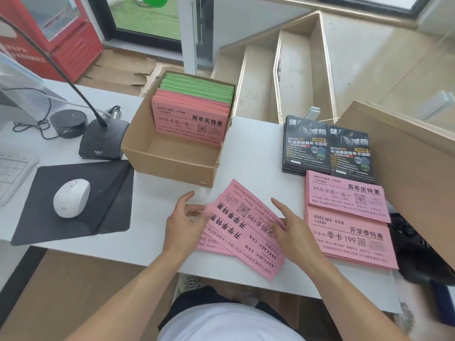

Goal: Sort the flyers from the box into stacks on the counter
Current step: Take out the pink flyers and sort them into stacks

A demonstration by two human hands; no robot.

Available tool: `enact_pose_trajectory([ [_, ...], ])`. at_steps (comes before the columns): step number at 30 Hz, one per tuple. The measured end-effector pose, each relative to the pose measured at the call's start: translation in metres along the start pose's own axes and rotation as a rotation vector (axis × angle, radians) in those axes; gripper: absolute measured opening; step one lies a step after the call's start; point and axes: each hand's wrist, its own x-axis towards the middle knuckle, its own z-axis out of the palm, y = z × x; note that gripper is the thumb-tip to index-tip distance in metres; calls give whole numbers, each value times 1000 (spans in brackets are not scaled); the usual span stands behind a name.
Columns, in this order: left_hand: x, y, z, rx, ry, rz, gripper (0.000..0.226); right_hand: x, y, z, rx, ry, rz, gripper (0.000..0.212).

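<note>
A cardboard box (170,158) stands on the white counter (251,143), with pink flyers (189,124) upright at the front and green flyers (199,87) behind them. A fanned bunch of pink flyers (246,230) lies upside down at the counter's front. My left hand (183,217) pinches the bunch's left edge. My right hand (293,227) rests on its right part with fingers spread. To the right lie two pink stacks (344,200) (352,239). Behind them are two stacks of black flyers (305,146) (350,153).
A white mouse (71,198) sits on a black pad (110,193) at the left, beside a desk microphone base (103,141), cables and a keyboard corner. A brown cardboard flap (406,168) rises at the right. Stairs descend behind the counter.
</note>
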Motion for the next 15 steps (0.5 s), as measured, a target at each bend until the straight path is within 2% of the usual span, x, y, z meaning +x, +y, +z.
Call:
enact_pose_trajectory([
  [3, 0, -8, 0, 84, -68, 10, 80, 1, 0, -2, -20, 55, -11, 59],
  [7, -1, -11, 3, 209, -82, 59, 81, 0, -2, -8, 35, 148, -37, 54],
  [11, -2, -9, 3, 300, -65, 84, 81, -2, -9, -24, 294, 419, -64, 45],
  [13, -3, -9, 4, 304, -67, 75, 79, -4, -11, -34, 427, 480, -45, 51],
  [15, -4, -10, 4, 296, -73, 65, 78, -9, -13, -37, 436, 388, -22, 69],
])
